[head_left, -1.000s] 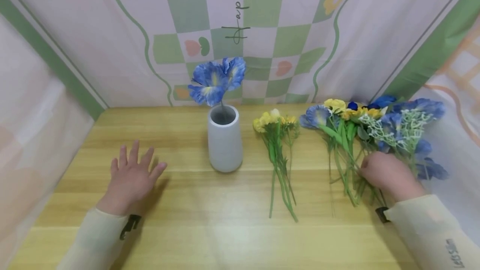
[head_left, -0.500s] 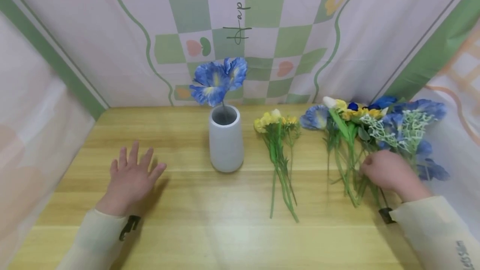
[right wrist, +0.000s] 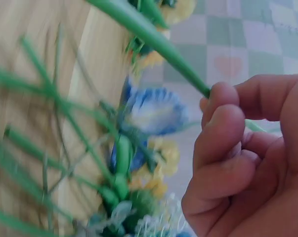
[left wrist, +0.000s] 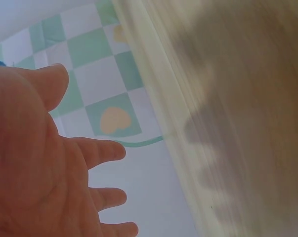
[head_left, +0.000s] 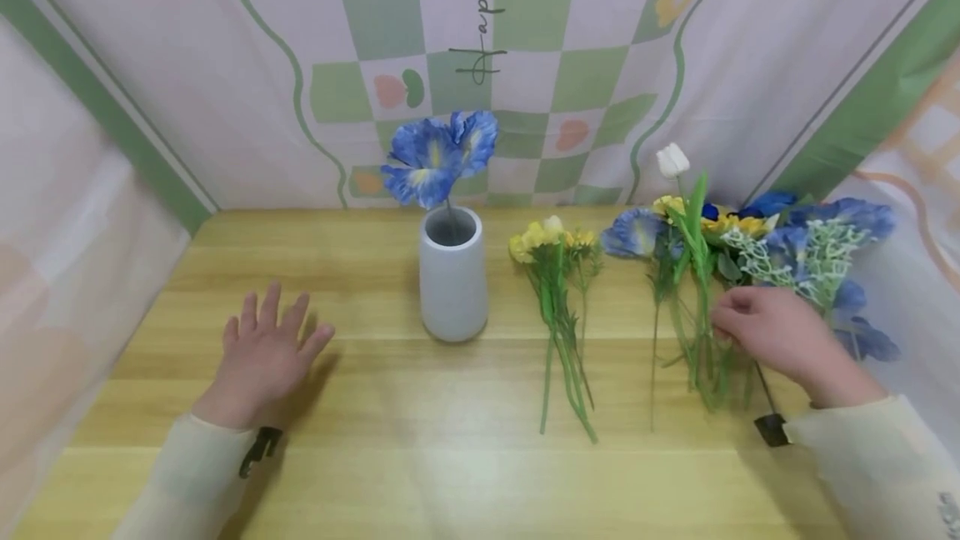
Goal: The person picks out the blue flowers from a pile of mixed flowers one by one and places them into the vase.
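Note:
My right hand (head_left: 783,336) pinches the green stem (right wrist: 153,44) of an artificial white tulip (head_left: 672,161) between thumb and fingers. The tulip's bloom stands above a pile of artificial flowers at the right, its long leaves upright. Blue irises (head_left: 633,233), yellow blooms and pale sprigs (head_left: 817,252) make up this pile, with loose stems under the hand. My left hand (head_left: 262,357) is spread palm down at the table's left, fingers straight, casting a shadow in the left wrist view. Mid-table stands a white vase (head_left: 454,294) with one blue iris stem (head_left: 431,161) in it.
Between the vase and the pile lies a small bunch of yellow flowers (head_left: 543,240), stems toward me. A black tag (head_left: 771,430) shows near the right cuff. Patterned cloth (head_left: 525,82) hangs behind the wooden table (head_left: 360,440) and at both sides.
My right hand has raised the white tulip out of the pile, its bloom rising above the yellow flowers. My left hand and the vase have stayed in place.

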The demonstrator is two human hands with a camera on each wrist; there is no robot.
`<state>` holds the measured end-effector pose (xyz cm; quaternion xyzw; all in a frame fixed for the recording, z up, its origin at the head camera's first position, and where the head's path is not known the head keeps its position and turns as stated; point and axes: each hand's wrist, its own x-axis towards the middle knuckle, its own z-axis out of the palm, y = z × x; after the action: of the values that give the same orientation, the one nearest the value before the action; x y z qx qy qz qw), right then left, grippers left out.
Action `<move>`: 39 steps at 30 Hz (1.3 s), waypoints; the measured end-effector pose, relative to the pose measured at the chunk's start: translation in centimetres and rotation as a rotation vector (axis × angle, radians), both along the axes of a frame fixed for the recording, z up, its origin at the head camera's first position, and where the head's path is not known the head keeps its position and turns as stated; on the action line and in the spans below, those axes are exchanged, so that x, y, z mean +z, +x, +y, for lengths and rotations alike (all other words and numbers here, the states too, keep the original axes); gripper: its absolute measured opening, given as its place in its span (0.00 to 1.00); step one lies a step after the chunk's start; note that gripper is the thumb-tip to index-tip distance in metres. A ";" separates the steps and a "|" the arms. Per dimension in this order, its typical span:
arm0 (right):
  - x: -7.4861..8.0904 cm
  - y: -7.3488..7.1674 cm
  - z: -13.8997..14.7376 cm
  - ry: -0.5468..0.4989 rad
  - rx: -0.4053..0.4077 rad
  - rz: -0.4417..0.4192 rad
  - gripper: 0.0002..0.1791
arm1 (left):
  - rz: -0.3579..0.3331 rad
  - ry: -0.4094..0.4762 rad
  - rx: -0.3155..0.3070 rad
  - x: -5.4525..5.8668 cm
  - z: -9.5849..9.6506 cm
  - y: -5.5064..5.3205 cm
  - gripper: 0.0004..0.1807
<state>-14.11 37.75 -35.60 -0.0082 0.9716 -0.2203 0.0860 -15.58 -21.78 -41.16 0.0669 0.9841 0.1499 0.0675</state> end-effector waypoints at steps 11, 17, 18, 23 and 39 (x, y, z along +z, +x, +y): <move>-0.6 0.9 -6.4 -0.212 0.072 -0.099 0.17 | -0.004 -0.017 -0.018 0.3 0.4 -0.4 0.48; -2.3 0.6 -8.9 -0.232 0.133 -0.117 0.15 | -0.011 -0.013 -0.012 0.3 0.4 -0.4 0.46; -2.6 0.5 -9.2 -0.241 0.142 -0.121 0.15 | -0.013 -0.014 -0.011 0.3 0.4 -0.4 0.46; -3.6 0.2 -10.5 -0.272 0.156 -0.163 0.13 | -0.015 -0.015 -0.006 0.2 0.3 -0.3 0.46; -5.4 -0.5 -11.8 -0.090 0.212 -0.104 0.09 | -0.020 -0.004 -0.011 0.4 0.5 -0.3 0.49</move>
<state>-14.63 25.98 -41.04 -0.1032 0.9487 -0.2536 0.1584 -15.88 -21.29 -40.81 0.0707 0.9833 0.1480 0.0784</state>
